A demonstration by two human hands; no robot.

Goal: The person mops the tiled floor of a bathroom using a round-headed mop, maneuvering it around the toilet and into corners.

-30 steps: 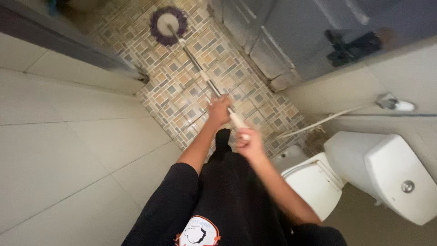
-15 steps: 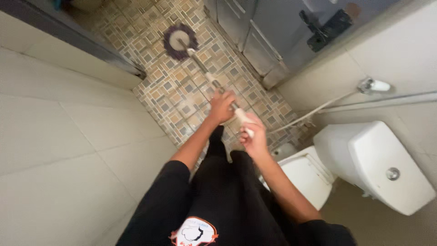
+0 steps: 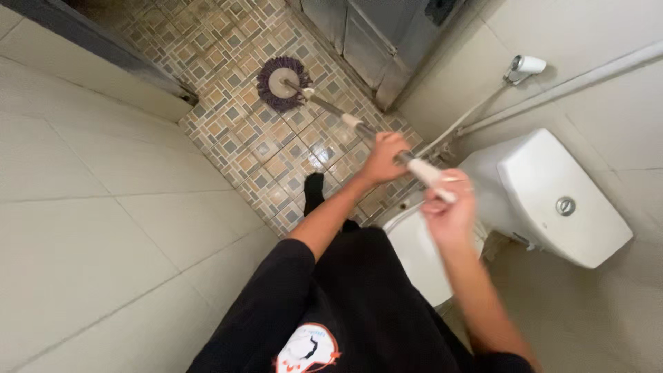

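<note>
both hands, left hand point(image 3: 384, 157) and right hand point(image 3: 447, 204), clamped on mop handle point(image 3: 359, 126); round mop head point(image 3: 282, 83) now dragged nearer over patterned floor tiles point(image 3: 228, 55), stroke midway.

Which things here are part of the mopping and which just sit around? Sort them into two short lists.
In use:
- mop, round purple head flat on the patterned floor
- left hand, gripping the handle lower down
- right hand, gripping the white top end

Just there:
- toilet
- spray hose on the wall
- grey door

Patterned tile floor point(image 3: 242, 131) bears the round purple mop head point(image 3: 283, 83).
</note>
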